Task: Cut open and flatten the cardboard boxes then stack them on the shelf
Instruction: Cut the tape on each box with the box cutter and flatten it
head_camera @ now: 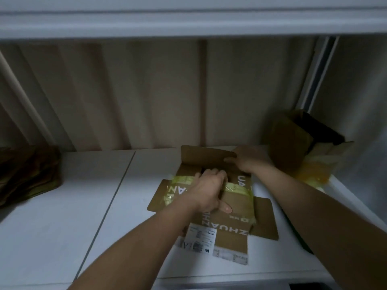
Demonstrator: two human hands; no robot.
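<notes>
Flattened cardboard box [228,197]: on white shelf [83,206], centre, yellow tape across. Left hand [207,191]: fingers curled over its middle fold, thumb pressed flat. Right hand [249,160]: fingers pinching far flap, 1 o'clock. Second box [293,143]: 2 o'clock, unflattened.

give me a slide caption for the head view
Both hands, left and right, press a taped cardboard box flat on the white shelf.
</notes>
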